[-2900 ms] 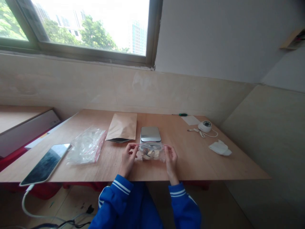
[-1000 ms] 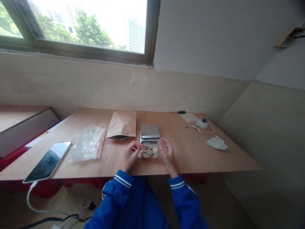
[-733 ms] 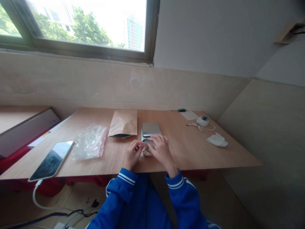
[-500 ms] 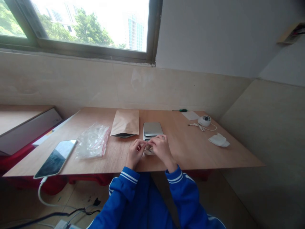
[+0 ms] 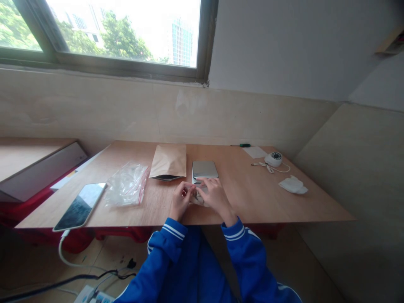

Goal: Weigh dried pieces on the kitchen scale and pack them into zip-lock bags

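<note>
Both my hands meet at the front middle of the wooden table [image 5: 259, 202], just before a small silver scale [image 5: 205, 168]. A small clear zip bag [image 5: 198, 199] with pale pieces inside lies under them, mostly hidden. My left hand [image 5: 182, 199] pinches the bag's left end with closed fingers. My right hand [image 5: 213, 197] lies over the bag, fingers pressed down on it. Blue sleeves with white stripes cover both wrists.
A brown paper pouch [image 5: 168, 161] lies left of the scale, then a pile of clear zip bags [image 5: 127, 184] and a phone [image 5: 81, 205] on a cable. At the far right are a white round device [image 5: 273, 158], a white cloth [image 5: 293, 185] and a paper slip [image 5: 255, 152].
The bag was held up and spread between both hands; now it lies on the table, and my right hand has slid left over it toward my left hand.
</note>
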The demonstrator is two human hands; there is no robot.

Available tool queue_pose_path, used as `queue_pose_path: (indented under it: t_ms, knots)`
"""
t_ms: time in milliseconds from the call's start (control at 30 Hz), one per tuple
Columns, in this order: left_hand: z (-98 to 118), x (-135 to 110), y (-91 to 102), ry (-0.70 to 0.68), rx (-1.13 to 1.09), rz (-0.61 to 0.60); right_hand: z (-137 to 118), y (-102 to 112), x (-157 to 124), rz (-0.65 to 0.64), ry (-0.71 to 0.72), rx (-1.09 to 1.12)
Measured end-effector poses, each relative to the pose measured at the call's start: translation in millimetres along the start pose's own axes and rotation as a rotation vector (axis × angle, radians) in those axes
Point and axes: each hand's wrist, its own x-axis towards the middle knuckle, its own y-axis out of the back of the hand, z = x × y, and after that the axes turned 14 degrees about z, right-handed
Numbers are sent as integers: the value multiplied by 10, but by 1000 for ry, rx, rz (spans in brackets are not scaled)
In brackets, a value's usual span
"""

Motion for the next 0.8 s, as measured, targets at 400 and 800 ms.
queue_pose_path:
  t_ms: [400, 800]
  knots:
    - [-18, -21, 3, -37, 56, 22, 4, -48, 1, 12, 57, -134]
    - [-15, -33, -4, -76, 85, 50, -29, -252, -47, 56, 32, -179]
